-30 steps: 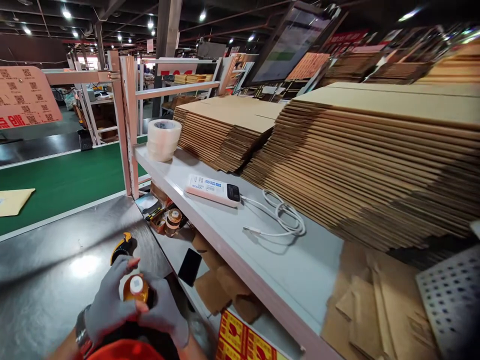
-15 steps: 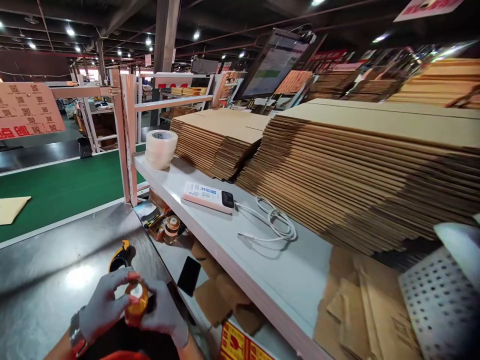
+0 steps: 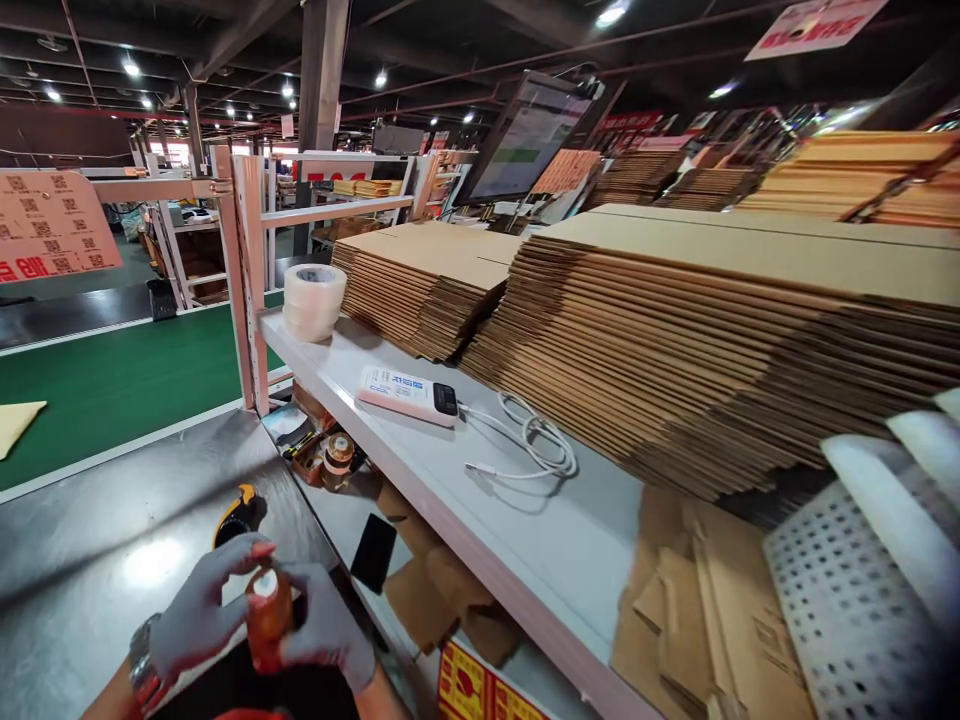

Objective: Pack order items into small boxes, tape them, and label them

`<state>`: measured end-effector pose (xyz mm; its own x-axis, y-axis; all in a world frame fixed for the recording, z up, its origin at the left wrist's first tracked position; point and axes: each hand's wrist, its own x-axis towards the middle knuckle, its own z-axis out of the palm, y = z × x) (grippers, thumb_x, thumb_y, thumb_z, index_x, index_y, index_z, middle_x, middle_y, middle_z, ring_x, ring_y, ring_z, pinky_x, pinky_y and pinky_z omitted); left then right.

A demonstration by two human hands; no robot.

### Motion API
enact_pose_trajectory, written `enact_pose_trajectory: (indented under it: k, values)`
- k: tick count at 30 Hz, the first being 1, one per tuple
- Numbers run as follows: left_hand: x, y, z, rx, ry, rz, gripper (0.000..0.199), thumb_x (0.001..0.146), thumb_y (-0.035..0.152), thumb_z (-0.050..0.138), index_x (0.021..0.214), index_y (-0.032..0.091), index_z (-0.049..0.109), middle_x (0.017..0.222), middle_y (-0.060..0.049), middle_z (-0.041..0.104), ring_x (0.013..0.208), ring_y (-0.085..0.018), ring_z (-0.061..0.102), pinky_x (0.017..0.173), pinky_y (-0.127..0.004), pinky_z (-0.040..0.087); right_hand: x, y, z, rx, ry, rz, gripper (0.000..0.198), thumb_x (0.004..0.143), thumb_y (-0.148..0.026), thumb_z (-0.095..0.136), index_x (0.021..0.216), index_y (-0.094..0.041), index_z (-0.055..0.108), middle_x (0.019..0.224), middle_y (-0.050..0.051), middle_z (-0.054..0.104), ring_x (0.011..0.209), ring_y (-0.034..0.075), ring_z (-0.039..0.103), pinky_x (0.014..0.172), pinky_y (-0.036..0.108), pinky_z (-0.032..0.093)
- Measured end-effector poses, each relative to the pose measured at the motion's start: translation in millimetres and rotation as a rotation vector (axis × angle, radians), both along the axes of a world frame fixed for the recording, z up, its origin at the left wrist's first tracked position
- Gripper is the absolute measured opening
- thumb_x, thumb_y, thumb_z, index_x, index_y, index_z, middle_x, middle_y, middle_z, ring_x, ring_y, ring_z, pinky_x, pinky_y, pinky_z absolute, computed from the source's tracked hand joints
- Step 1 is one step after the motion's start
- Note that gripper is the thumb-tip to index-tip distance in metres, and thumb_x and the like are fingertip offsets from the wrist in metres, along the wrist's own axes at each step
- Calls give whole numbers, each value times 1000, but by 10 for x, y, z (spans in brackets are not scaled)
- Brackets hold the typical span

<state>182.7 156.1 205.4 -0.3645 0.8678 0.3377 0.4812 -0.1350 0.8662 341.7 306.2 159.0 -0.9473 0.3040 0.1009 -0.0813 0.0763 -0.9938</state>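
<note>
Over the metal bench, my gloved left hand (image 3: 202, 605) and my gloved right hand (image 3: 326, 622) hold an amber-orange cylinder (image 3: 270, 620) between them. A white round spot shows on its upper end; its exact kind is unclear. My left fingers and thumb curve around its upper left side, and my right hand grips it from the right. Just beyond the hands, a yellow and black tape dispenser (image 3: 238, 514) lies on the bench. Part of the cylinder is hidden by my fingers.
A white shelf (image 3: 480, 530) runs along the right, bearing tape rolls (image 3: 315, 305), a white boxy device (image 3: 405, 395) with a cable and stacked flat cardboard (image 3: 675, 360). Beneath are a dark flat rectangle (image 3: 373, 552) and brown paper. Beyond the bench lies a green conveyor belt (image 3: 135, 385).
The amber cylinder has tilted, so more of its long side shows below the white spot. Both hands stay around it. The camera view has shifted slightly.
</note>
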Motion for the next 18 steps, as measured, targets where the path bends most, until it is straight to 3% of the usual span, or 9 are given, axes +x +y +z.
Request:
enact_pose_trajectory:
  k: [2,5,7,10,13,15,18]
  values:
    - [17,10,-5,19,0,81,53,84,30,90,137,29,83,126,-11,84,106,-26,82,92,-35,70,8,-11,-7,-54,-23,-21,56,56,-45,102,104,-23,85,98,0,81,93,27,76,88,38,62]
    - [62,32,5,-7,-14,150,33,88,29,84,121,27,88,110,-8,86,91,-23,82,85,-33,70,23,-23,-19,-90,-35,-63,58,52,-46,105,101,-22,85,99,1,81,96,29,76,91,40,62]
    - [66,31,32,-53,-26,110,23,92,30,80,113,26,89,103,-7,87,89,-22,83,85,-33,71,43,-14,-19,-101,-49,-33,59,52,-49,105,100,-21,84,97,1,80,97,29,77,92,41,62]
    - [58,8,52,-90,-41,71,28,91,34,81,116,26,89,108,-8,88,96,-25,84,90,-36,71,66,-1,-31,-115,-49,9,59,54,-53,105,99,-20,84,92,0,78,93,28,77,88,39,62]
    - [90,1,3,-77,-55,178,39,83,37,89,120,25,88,112,-8,88,97,-27,84,91,-40,72,50,-20,-76,-98,-32,-25,56,55,-49,105,99,-22,84,92,0,78,90,26,75,85,38,62]
    - [125,8,-35,-73,-47,234,35,83,35,87,117,25,88,109,-8,88,95,-27,84,89,-40,72,29,-40,-110,-65,-23,-62,54,56,-42,104,101,-22,84,95,-1,79,87,24,73,85,36,60]
    - [139,7,-43,-64,-5,159,24,92,30,78,113,25,88,111,-7,88,99,-25,85,90,-36,71,35,-42,-130,-3,-17,-112,50,56,-35,101,101,-20,84,95,-2,77,87,21,68,84,32,56]
